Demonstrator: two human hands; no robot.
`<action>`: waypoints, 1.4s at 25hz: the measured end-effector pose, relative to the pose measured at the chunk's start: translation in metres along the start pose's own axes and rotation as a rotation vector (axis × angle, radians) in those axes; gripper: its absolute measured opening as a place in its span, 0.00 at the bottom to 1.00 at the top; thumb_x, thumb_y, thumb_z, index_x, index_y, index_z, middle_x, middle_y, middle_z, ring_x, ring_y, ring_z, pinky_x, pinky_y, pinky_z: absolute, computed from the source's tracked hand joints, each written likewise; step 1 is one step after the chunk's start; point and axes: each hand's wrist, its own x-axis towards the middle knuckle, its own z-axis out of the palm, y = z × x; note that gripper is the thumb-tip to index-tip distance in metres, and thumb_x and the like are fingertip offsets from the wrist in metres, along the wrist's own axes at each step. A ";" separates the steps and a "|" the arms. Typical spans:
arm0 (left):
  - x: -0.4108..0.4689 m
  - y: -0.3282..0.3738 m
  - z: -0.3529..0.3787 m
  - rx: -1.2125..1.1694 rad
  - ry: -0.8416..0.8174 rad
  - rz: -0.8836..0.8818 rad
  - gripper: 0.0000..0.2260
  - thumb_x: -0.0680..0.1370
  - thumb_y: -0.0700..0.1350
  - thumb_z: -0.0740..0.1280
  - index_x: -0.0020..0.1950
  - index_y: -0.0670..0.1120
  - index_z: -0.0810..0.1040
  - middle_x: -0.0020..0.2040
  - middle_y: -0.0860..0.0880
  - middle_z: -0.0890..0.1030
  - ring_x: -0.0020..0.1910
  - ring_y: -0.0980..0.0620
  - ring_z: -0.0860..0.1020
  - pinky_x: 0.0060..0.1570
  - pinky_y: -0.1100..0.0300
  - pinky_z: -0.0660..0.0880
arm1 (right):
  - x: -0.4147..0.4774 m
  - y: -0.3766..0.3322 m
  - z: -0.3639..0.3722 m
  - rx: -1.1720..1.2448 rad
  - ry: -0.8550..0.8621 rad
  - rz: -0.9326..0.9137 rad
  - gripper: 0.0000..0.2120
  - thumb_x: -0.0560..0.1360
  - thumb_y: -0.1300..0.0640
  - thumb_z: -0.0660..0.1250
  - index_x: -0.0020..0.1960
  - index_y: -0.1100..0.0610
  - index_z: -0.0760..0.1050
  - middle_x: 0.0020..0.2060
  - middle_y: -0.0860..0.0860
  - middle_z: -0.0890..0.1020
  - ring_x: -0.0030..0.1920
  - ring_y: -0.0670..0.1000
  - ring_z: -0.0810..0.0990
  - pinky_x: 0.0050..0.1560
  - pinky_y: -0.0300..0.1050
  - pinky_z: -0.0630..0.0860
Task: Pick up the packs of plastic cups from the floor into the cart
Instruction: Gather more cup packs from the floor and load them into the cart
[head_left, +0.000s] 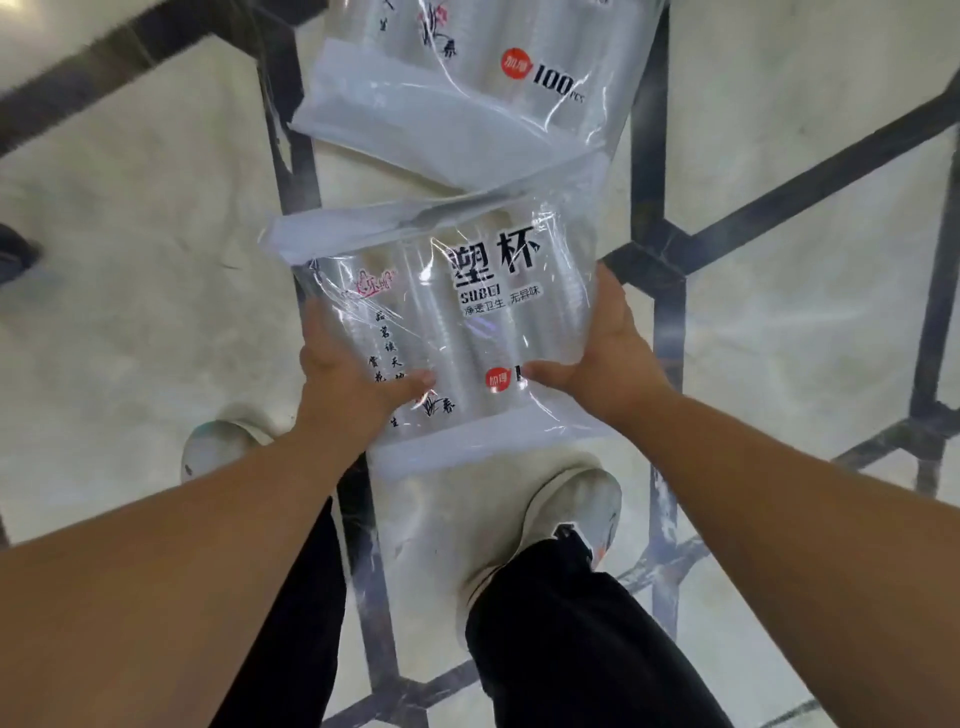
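Note:
A clear pack of plastic cups (467, 322) with black printed characters is held between both hands above the floor. My left hand (348, 374) grips its left side with the thumb laid over the front. My right hand (602, 353) grips the right side, thumb across the lower front. A second pack of plastic cups (467, 88), marked 100 pcs, lies on the floor just beyond the held one. No cart is in view.
The floor (156, 234) is pale tile with dark inlaid lines. My two feet in light shoes (571, 519) stand right below the held pack. A dark object (13, 252) sits at the left edge.

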 end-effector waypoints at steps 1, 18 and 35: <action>-0.006 0.004 -0.001 -0.014 0.018 -0.022 0.65 0.57 0.58 0.86 0.82 0.52 0.47 0.78 0.46 0.58 0.75 0.54 0.60 0.76 0.52 0.59 | -0.005 0.000 0.001 0.016 0.021 -0.014 0.62 0.65 0.43 0.82 0.82 0.45 0.42 0.77 0.51 0.61 0.75 0.53 0.65 0.72 0.55 0.68; -0.353 0.344 -0.263 0.184 0.146 0.336 0.65 0.60 0.64 0.81 0.83 0.52 0.41 0.81 0.52 0.53 0.79 0.53 0.53 0.76 0.54 0.53 | -0.385 -0.243 -0.299 0.302 0.182 -0.234 0.56 0.64 0.45 0.83 0.80 0.45 0.50 0.69 0.43 0.66 0.70 0.47 0.68 0.70 0.50 0.69; -0.619 0.396 -0.456 -0.047 0.535 0.556 0.61 0.64 0.63 0.81 0.76 0.72 0.34 0.80 0.51 0.58 0.78 0.49 0.59 0.74 0.46 0.62 | -0.605 -0.439 -0.377 0.118 0.172 -0.726 0.52 0.58 0.41 0.82 0.75 0.42 0.57 0.63 0.41 0.71 0.63 0.46 0.73 0.64 0.49 0.73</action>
